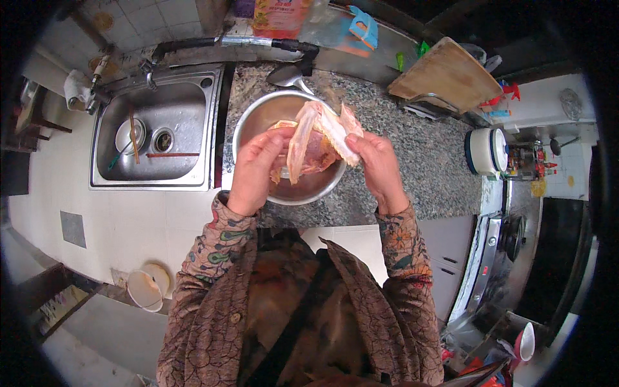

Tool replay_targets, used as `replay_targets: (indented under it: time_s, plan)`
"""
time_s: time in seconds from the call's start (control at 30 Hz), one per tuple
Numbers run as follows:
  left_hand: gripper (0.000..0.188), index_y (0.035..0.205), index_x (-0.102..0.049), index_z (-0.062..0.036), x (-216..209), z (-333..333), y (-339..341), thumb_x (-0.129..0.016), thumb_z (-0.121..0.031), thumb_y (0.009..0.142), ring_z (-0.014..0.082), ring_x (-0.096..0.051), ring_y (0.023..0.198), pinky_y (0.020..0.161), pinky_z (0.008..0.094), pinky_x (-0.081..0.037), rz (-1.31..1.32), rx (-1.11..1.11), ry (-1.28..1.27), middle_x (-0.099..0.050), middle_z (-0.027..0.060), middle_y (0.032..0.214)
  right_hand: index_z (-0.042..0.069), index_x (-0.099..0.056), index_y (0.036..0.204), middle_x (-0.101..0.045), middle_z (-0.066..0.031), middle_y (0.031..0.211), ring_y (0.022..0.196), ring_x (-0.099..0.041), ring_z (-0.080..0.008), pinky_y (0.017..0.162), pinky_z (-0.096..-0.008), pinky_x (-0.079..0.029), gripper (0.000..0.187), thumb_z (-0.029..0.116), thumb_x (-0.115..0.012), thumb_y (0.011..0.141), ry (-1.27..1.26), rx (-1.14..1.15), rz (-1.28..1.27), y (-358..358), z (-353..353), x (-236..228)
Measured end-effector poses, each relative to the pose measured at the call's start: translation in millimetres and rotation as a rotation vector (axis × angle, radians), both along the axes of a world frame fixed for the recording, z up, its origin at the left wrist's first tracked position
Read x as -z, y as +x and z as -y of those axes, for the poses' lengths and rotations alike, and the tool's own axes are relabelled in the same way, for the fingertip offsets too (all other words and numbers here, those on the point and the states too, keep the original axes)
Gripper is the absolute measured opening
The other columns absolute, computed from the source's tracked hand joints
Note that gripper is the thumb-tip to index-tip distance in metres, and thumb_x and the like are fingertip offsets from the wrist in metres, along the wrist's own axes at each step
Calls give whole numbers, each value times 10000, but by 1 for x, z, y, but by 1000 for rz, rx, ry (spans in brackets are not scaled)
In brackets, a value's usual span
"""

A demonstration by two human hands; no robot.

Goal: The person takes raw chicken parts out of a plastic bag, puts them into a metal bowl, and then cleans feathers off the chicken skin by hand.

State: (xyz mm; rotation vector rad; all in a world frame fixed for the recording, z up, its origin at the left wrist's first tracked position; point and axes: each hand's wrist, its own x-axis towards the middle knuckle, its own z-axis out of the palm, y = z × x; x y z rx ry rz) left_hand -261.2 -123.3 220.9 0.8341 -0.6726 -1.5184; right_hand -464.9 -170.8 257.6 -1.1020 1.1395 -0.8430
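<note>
Raw poultry with a wing point(316, 138) hangs between my two hands, over a round metal basin point(304, 198). My left hand point(259, 166) is closed on its left side, thumb and fingers pinching the skin and flesh. At the other end, the wing's tip is pinched by my right hand point(379, 162). Pale skin stretches across the front, with dark red meat behind and below it. The basin sits on a speckled stone counter point(412, 161), and the meat hides much of its inside. Behind it lies a metal spatula point(285, 76).
Left of the counter is a steel sink point(180, 174) with a small bowl point(125, 137) and chopsticks point(173, 155). A wooden cutting board point(445, 76) leans at the back right. A white rice cooker point(483, 151) stands by the stove point(480, 271). A bucket point(145, 290) is on the floor.
</note>
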Motion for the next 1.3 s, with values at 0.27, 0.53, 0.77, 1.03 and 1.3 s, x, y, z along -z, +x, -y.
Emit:
replay_targets:
  time_s: [0.27,0.53,0.77,1.03,1.3]
  plan:
    - [370,1152,-473,44,-32,-15,-4,-458,-233,908,265,-644,779,685,338,-542,-211,179,-4,-623,201,930,-68,-617,1004,-633,-38,876,755,-550,-63,696,-207,-443,265,150,-552,868,-87,-10,-216,-15,-27,-29]
    - [274,1095,-516,31,-45,-20,-11,-521,-113,862,189,-633,807,684,294,-542,-267,202,9,-613,119,935,-62,-622,1016,-617,-8,835,713,-512,-40,637,-192,-422,283,175,-569,872,-192,60,-123,-18,-38,-48]
    - [250,1065,-553,-4,-41,-9,-13,-567,-154,865,37,-544,613,495,155,-403,-40,170,-37,-616,24,818,-54,-635,982,-615,-7,828,707,-506,-39,623,-190,-417,270,183,-583,863,-232,46,-168,-25,-39,-54]
    - [201,987,-584,17,-52,8,-18,-586,-141,862,82,-602,694,595,202,-487,53,282,13,-636,41,843,-49,-620,1004,-622,-24,882,783,-529,-57,699,-209,-428,292,205,-582,867,-239,28,-112,-27,-37,-54]
    - [181,956,-587,21,-55,8,-26,-582,-134,861,84,-599,679,603,208,-492,-17,145,37,-632,42,822,-22,-497,1185,-571,-125,1125,949,-553,-205,824,-355,-443,553,450,-361,932,-70,131,552,-24,-53,-18]
